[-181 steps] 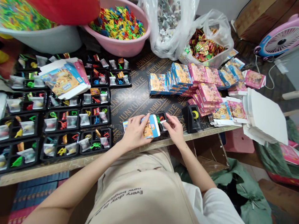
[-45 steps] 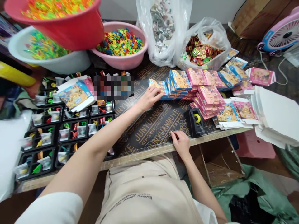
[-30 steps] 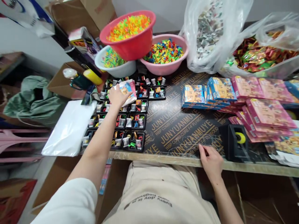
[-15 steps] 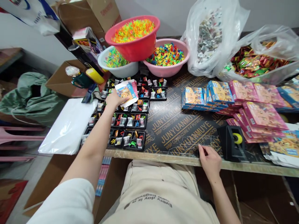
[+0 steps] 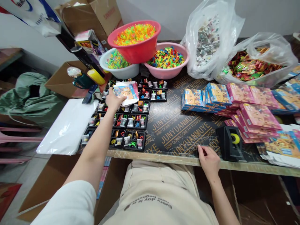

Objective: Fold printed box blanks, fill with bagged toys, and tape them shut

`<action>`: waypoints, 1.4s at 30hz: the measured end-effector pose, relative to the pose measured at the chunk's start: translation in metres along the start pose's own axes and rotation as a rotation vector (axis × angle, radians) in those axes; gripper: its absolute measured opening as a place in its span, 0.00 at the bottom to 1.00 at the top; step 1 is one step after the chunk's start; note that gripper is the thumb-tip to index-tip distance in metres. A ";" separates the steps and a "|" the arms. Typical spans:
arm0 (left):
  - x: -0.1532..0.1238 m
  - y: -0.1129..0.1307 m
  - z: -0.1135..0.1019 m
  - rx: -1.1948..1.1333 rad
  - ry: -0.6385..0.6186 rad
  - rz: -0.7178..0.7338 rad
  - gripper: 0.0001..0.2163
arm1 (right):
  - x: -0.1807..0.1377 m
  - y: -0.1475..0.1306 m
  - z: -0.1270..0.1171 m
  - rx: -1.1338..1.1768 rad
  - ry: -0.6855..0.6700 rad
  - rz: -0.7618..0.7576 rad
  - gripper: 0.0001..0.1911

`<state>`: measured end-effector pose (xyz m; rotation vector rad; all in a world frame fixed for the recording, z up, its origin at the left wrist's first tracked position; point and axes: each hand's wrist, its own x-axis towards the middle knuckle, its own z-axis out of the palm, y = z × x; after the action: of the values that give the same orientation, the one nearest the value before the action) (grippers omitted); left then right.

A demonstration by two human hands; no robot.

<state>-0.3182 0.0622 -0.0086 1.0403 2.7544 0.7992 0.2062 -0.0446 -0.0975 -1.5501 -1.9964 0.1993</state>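
My left hand [image 5: 114, 100] is closed on the left edge of a small stack of flat printed cartons [image 5: 126, 93], blue on top with pink behind. Thumb over the top, it holds them above rows of black plastic trays [image 5: 134, 140] filled with small colourful toys and little packets. How the fingers sit underneath is hidden. At the table's front edge, my right hand [image 5: 209, 162] rests loosely curled, with nothing visible in it. Just right of it stands a black tape dispenser [image 5: 231, 143] with a yellow roll.
Tubs of small plastic pieces stand at the back: a red tub [image 5: 138, 51] atop a pale blue tub [image 5: 122, 72] and a pink tub [image 5: 166, 73]. Clear bags [image 5: 195, 59] are beside them. Blue and pink boxes [image 5: 260, 115] are stacked right; white sheets [image 5: 65, 128] lie left.
My left hand and the cartons have shifted slightly left and lower, and the cartons lie flatter. My right hand stays at the table edge; the view has turned a little.
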 end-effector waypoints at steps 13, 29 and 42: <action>-0.220 0.068 0.014 -0.890 -0.914 0.488 0.20 | 0.076 -0.087 -0.023 0.562 -0.063 0.056 0.20; -0.278 0.079 0.041 -1.122 -1.478 0.323 0.38 | 0.075 -0.066 -0.030 0.874 -0.154 0.189 0.43; -0.272 0.085 0.065 -0.965 -1.186 0.367 0.16 | 0.053 -0.064 -0.020 1.029 -0.249 0.437 0.23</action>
<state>-0.0439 -0.0291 -0.0482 1.1730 1.0191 0.9254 0.1559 -0.0199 -0.0328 -1.2264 -1.2713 1.3951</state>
